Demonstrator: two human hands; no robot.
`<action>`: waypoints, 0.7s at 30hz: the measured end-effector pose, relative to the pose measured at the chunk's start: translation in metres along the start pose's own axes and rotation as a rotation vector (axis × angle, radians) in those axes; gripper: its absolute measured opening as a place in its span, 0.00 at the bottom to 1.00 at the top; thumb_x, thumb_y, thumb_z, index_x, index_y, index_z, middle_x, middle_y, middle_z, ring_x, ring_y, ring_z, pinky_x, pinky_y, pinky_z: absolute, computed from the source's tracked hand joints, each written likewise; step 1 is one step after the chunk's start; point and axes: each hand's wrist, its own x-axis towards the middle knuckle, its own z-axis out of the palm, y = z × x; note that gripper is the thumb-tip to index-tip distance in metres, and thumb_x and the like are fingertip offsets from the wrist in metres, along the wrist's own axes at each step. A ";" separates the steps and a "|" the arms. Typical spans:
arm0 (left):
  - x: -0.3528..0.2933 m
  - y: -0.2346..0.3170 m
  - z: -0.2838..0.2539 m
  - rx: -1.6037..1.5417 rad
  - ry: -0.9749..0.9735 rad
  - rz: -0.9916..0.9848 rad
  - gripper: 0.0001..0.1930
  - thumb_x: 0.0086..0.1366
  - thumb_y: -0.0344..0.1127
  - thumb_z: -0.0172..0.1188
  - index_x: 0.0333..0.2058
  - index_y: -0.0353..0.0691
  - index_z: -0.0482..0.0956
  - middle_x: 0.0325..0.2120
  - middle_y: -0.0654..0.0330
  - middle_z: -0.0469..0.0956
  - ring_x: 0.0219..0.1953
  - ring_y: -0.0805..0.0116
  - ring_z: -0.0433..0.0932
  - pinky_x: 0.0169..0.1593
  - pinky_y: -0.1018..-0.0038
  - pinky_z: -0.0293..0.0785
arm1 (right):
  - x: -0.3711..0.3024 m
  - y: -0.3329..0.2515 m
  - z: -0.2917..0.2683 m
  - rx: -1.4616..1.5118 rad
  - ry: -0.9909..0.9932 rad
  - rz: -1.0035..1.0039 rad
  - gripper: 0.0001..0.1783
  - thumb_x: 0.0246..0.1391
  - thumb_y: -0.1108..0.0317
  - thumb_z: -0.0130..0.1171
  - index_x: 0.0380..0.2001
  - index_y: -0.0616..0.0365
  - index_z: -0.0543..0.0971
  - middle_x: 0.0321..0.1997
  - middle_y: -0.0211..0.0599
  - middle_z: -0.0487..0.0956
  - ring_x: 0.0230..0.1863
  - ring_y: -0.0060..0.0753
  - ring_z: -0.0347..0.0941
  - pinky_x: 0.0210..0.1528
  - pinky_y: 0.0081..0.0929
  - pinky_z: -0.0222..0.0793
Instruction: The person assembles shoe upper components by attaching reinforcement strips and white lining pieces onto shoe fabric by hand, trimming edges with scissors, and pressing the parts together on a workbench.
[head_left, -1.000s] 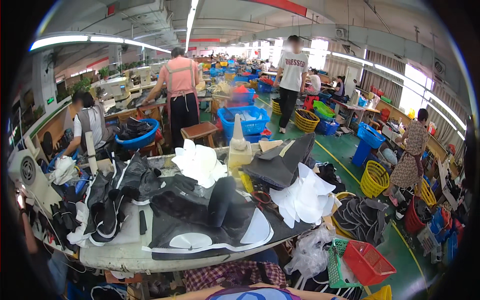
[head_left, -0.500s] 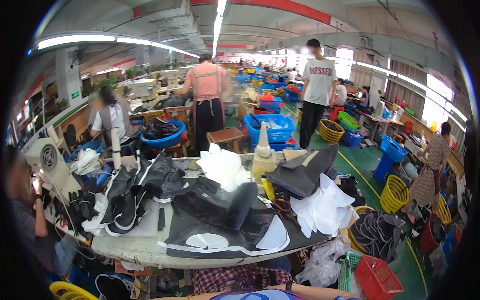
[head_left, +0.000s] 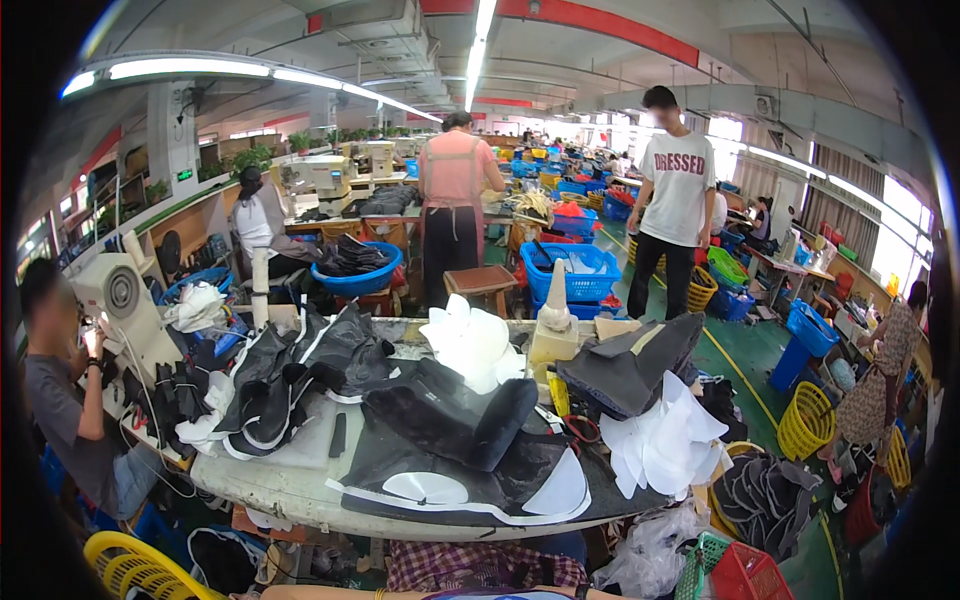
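Only slivers of my forearms show along the lower edge, one with a thin yellow bracelet, the other with a dark wristband; both hands are out of view. Nearest to them is the worktable. On its front lies a dark flat piece with a white edging strip and white shapes. A folded black fabric piece rests over it. To the left are several black pieces with white trim. White cut sheets fan out at the right, beside a dark grey stack and red-handled scissors.
A pale cone-shaped stand and another white pile are at the table's back. A person sits by a machine at left. Beyond stand two people and blue baskets. Yellow and red baskets are at right.
The whole view has shifted, so the table appears farther right and lower. The person in the white shirt has turned their head. Things on the table keep their places.
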 end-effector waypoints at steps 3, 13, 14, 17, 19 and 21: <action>-0.001 0.002 -0.002 0.014 -0.040 -0.019 0.20 0.65 0.48 0.47 0.45 0.39 0.74 0.33 0.50 0.79 0.32 0.53 0.78 0.37 0.66 0.73 | -0.003 0.004 0.010 0.046 0.024 0.013 0.16 0.58 0.59 0.50 0.40 0.61 0.76 0.36 0.41 0.78 0.38 0.33 0.74 0.43 0.27 0.67; 0.002 0.013 -0.012 0.057 -0.143 -0.095 0.20 0.65 0.49 0.47 0.44 0.39 0.74 0.32 0.49 0.79 0.32 0.53 0.78 0.37 0.66 0.73 | -0.011 0.018 0.026 0.181 0.079 0.045 0.15 0.57 0.59 0.51 0.38 0.60 0.77 0.34 0.41 0.78 0.36 0.33 0.74 0.40 0.27 0.67; 0.002 0.014 -0.014 0.062 -0.150 -0.105 0.20 0.65 0.49 0.47 0.44 0.39 0.74 0.32 0.49 0.79 0.32 0.53 0.78 0.37 0.66 0.73 | -0.010 0.018 0.026 0.192 0.082 0.046 0.15 0.57 0.59 0.51 0.38 0.60 0.77 0.34 0.41 0.78 0.35 0.33 0.74 0.40 0.27 0.67; 0.004 0.018 -0.020 0.077 -0.163 -0.132 0.20 0.65 0.49 0.47 0.44 0.39 0.75 0.32 0.49 0.79 0.32 0.53 0.78 0.37 0.66 0.73 | -0.008 0.019 0.023 0.219 0.092 0.046 0.15 0.57 0.59 0.52 0.37 0.60 0.77 0.33 0.41 0.78 0.35 0.33 0.74 0.39 0.27 0.68; 0.005 0.020 -0.025 0.087 -0.168 -0.151 0.20 0.65 0.49 0.47 0.44 0.39 0.75 0.32 0.49 0.79 0.32 0.53 0.78 0.37 0.66 0.73 | -0.005 0.020 0.020 0.233 0.097 0.045 0.15 0.57 0.59 0.52 0.36 0.60 0.77 0.32 0.41 0.78 0.34 0.33 0.74 0.38 0.27 0.68; 0.004 0.020 -0.029 0.091 -0.174 -0.172 0.20 0.65 0.49 0.47 0.44 0.39 0.75 0.32 0.49 0.79 0.32 0.53 0.78 0.37 0.66 0.73 | -0.001 0.019 0.018 0.250 0.096 0.047 0.15 0.57 0.58 0.52 0.36 0.60 0.77 0.32 0.41 0.78 0.34 0.33 0.75 0.38 0.26 0.68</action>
